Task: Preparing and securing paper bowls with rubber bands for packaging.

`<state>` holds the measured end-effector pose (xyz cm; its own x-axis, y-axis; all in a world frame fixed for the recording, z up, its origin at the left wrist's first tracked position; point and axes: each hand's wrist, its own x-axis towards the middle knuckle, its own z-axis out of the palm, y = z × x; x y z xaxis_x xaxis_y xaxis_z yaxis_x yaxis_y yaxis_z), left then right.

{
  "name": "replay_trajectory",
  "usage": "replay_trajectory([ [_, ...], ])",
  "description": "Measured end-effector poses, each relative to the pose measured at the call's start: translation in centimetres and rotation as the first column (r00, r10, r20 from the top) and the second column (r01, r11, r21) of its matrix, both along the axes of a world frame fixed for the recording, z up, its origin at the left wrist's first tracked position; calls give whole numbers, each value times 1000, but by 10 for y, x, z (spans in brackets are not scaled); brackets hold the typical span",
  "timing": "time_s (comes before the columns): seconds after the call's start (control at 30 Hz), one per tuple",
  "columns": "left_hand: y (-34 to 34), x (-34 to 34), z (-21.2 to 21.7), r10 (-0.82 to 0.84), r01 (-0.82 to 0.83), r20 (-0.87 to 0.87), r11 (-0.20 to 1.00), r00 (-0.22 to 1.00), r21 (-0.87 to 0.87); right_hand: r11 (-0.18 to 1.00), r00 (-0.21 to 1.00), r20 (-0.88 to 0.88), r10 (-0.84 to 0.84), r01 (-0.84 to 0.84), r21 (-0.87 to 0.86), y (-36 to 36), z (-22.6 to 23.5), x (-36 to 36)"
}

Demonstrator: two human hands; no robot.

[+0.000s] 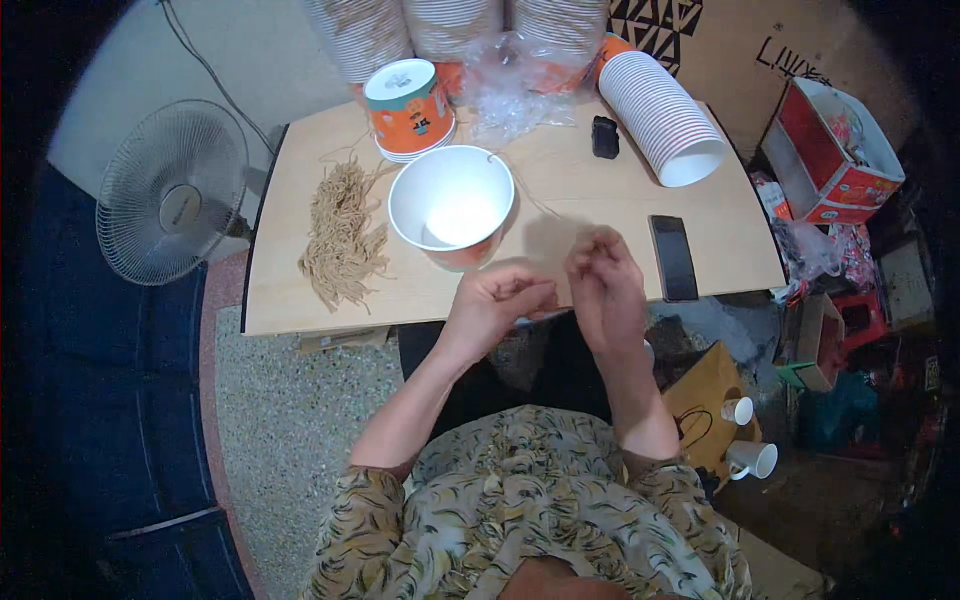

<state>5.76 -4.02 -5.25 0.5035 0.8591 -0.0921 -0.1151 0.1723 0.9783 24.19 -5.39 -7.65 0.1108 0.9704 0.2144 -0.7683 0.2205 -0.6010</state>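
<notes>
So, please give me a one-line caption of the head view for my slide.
Left hand and right hand meet over a table edge, beside an open white paper bucket and a bundle of tan strings.

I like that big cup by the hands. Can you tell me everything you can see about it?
The big paper cup is white inside and orange outside, with a round rolled rim. It looks like thin card. It is tilted so its open mouth faces up toward the camera, and it looks empty. It sits on the light wooden table, near the front edge. A thin tan string runs from its rim across the table. The left hand is just below it; whether they touch is unclear.
</notes>
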Motion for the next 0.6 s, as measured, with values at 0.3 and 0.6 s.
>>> replay_trajectory([
  [0.3, -20, -29, 9, 97, 290, -502, 717, 859, 634, 900, 17, 900, -435, 4, 435, -33, 10, -19],
  [0.6, -11, -47, 18, -10, 224, -435, 867, 900, 444, 993, 284, 958, -44, -97, 74, -38, 15, -14],
])
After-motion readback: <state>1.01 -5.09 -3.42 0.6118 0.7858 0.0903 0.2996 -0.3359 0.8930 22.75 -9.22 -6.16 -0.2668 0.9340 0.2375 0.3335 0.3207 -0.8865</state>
